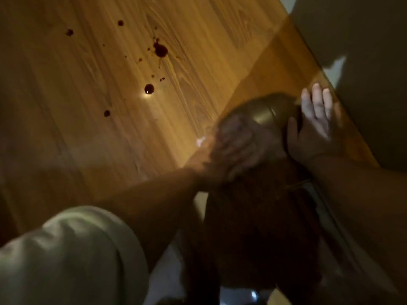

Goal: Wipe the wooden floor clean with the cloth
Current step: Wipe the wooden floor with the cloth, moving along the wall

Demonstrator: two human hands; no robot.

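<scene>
Wooden floor (88,133) spattered with dark red drops (160,50), cloth (253,216) nearby

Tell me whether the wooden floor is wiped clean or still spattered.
Still spattered: dark red drops dot the wooden floor, round and unsmeared.

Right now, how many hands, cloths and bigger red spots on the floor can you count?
Hands: 2 (left hand, right hand)
Dark cloth: 1
Bigger dark red spots: 5
Total: 8; the tiny specks are left uncounted.
</scene>
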